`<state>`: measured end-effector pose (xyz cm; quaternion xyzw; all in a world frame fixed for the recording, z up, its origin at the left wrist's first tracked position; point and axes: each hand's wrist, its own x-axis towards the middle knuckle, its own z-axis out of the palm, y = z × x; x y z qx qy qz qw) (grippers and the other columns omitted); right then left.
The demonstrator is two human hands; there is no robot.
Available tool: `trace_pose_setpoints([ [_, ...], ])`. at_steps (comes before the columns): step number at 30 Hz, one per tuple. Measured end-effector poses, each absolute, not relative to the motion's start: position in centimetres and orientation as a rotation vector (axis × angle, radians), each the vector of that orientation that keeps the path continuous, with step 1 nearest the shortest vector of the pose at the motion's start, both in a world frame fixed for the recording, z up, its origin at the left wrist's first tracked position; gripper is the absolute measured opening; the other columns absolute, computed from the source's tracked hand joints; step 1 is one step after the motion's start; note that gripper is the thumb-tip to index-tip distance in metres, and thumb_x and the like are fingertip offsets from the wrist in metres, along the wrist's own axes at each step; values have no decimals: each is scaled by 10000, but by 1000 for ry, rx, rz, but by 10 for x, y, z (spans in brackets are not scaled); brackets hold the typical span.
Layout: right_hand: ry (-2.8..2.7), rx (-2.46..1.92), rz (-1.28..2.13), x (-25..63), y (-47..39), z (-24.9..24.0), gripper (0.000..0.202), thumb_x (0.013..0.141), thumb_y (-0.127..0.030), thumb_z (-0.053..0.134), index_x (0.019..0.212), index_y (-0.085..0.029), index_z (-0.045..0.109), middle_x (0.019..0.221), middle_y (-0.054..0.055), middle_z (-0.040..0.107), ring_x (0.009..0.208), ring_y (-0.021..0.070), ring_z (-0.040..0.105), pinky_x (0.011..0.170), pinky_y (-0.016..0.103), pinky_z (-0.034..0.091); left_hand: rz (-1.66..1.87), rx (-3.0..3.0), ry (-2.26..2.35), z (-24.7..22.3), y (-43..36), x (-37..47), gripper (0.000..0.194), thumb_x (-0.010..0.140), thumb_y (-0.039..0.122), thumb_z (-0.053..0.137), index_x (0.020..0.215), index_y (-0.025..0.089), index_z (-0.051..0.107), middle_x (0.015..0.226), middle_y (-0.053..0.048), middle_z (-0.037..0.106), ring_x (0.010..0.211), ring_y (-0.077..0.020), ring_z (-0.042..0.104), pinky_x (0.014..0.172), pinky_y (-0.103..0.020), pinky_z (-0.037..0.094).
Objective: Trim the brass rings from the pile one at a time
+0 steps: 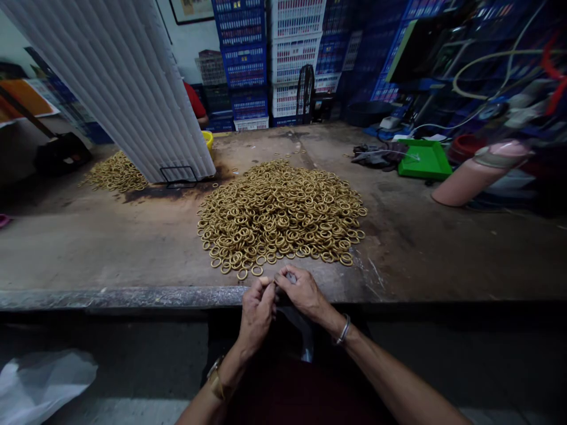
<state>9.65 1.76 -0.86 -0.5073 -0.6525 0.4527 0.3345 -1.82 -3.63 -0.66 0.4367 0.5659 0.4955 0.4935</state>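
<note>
At the front edge of the table, my left hand (pixel 257 310) and my right hand (pixel 303 292) meet with their fingertips pinched together. Some clear plastic film (pixel 305 339) hangs below my hands, and a bit of it shows by my right fingers. Whatever lies between the left fingertips is too small and hidden to name. Just beyond my hands spreads a large pile of brass-coloured rings (pixel 283 215). Two loose rings lie nearest my fingers, apart from them.
A tall ribbed white panel (pixel 133 88) stands at left on a black wire stand. Behind it are a second ring pile (pixel 116 172) and a person's red sleeve (pixel 194 100). A green tray (pixel 424 159) and pink bottle (pixel 481 171) stand right. Stacked crates (pixel 245 65) line the back.
</note>
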Motion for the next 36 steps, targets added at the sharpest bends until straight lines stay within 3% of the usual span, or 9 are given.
trace_pose_setpoints([
  [4,-1686,-1315,1234,98,16,-6,177,739,-308,498,637,-167,534,517,-60,448,493,72,400,471,170,311,1176,799,1193,-3,-36,-18,290,758,461,520,779,172,511,588,50,476,403,-40,380,384,-149,315],
  [10,-1650,-1303,1297,100,18,-6,183,755,-266,450,652,-161,559,531,-40,504,497,81,434,482,175,329,1214,764,1118,-4,-38,-19,275,769,434,527,738,166,471,618,40,488,440,-40,404,407,-152,349],
  [22,-2299,-1208,784,106,8,-8,146,708,-119,429,705,-185,560,655,7,598,628,121,527,582,198,313,1238,898,1241,-4,-35,-21,264,791,431,497,772,169,470,598,44,465,466,-58,433,430,-158,382],
  [31,-2460,-1413,675,105,14,-6,200,730,-156,425,831,-203,591,696,20,629,633,136,544,553,218,275,1251,871,1197,0,-44,-23,288,760,447,537,711,171,472,596,38,491,444,-55,431,440,-173,396],
  [36,-2371,-1569,481,96,32,-6,262,762,-172,425,979,-205,569,809,34,648,709,149,565,592,227,299,1268,605,950,3,-53,-26,251,745,394,589,754,161,497,751,-21,578,576,-99,537,499,-214,446],
])
